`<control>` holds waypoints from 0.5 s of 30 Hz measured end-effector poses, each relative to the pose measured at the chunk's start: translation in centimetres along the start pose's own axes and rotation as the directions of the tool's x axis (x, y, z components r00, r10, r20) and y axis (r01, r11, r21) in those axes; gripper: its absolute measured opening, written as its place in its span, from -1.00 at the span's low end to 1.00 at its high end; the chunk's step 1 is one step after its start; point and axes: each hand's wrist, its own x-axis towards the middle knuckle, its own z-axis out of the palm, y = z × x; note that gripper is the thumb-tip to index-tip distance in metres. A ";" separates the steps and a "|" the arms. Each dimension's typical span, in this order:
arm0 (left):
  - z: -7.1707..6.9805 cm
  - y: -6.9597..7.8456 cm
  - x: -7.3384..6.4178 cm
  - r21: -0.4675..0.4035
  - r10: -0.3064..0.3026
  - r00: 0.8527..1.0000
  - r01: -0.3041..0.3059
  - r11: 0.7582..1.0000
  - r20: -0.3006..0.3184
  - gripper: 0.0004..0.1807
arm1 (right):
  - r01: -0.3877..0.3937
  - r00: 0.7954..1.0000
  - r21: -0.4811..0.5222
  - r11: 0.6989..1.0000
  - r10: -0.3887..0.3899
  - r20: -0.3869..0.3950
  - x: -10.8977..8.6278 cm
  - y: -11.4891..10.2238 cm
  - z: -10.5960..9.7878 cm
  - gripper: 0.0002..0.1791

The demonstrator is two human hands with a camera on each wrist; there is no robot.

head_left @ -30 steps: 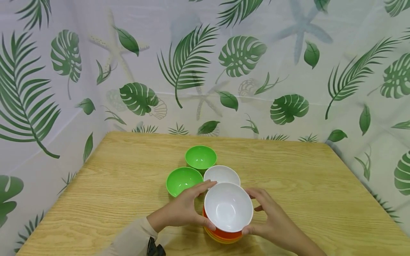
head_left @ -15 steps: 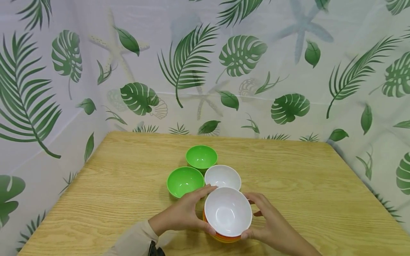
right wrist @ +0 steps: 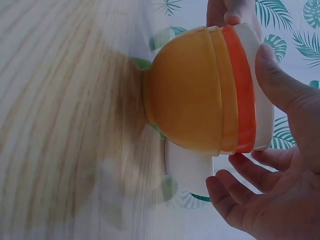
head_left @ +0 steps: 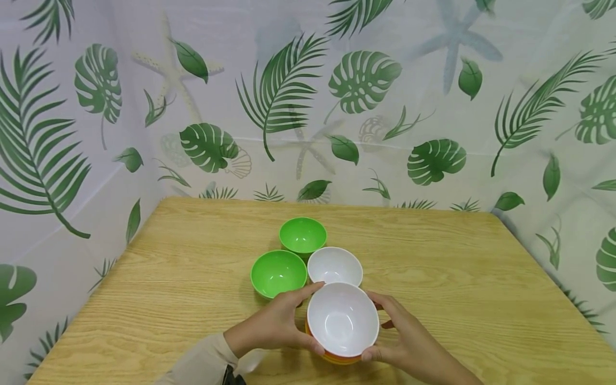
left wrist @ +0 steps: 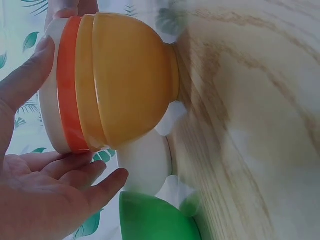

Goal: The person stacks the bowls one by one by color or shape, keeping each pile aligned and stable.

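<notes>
A white bowl [head_left: 343, 315] sits nested on top of a stack near the front of the table. Below its rim, the left wrist view shows a red-orange bowl [left wrist: 68, 90] and two yellow-orange bowls [left wrist: 135, 75], the lowest standing on the tabletop. My left hand [head_left: 276, 323] holds the white bowl from the left, thumb at the near rim and fingers around the far side. From the right, my right hand [head_left: 404, 339] holds the same bowl in a mirrored way. In the right wrist view, its lower fingers [right wrist: 232, 192] spread beside the stack.
Just behind the stack stands another white bowl [head_left: 335, 264], partly covered by the held one. Two green bowls stand close by, one to the left [head_left: 278, 272] and one farther back [head_left: 303, 235]. The wooden table [head_left: 457, 267] ends at a leaf-patterned cloth [head_left: 289, 182].
The white bowl between my hands has gone down a little into the stack, so less of the red-orange bowl shows beneath it. Both hands moved slightly with it; the other bowls stayed put.
</notes>
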 end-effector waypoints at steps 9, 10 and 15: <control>-0.3 0.4 -0.3 0.008 -0.007 0.999 0.007 1.000 0.036 0.14 | -0.050 0.999 -0.027 0.998 0.051 0.013 -0.1 -0.5 -0.1 -0.02; -0.3 0.4 -0.3 0.011 -0.008 0.999 0.007 1.000 0.040 0.14 | -0.067 0.997 -0.030 0.997 0.068 0.019 -0.1 -0.6 -0.1 -0.01; -0.2 0.4 -0.3 0.016 -0.012 0.999 0.011 1.000 0.053 0.15 | -0.128 0.990 -0.056 0.990 0.130 0.049 0.0 -1.3 -0.2 0.04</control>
